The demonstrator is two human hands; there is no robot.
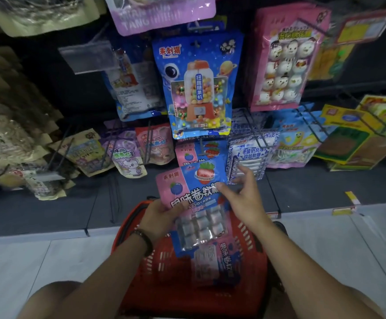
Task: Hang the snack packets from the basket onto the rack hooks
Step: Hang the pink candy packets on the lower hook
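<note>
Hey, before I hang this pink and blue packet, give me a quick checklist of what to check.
1. Grip: the left hand grips the pink and blue packet at its lower left: ok.
2. Support: the right hand is open at the packet's right edge, not gripping it: not ok.
3. Target: matching packets hang on a hook just above: ok.
4. Hang hole at the packet's top: cannot tell.
5. Packet on the hook: not ok, it is below the hook.
6. Supply: the red basket holds a second packet: ok.
</note>
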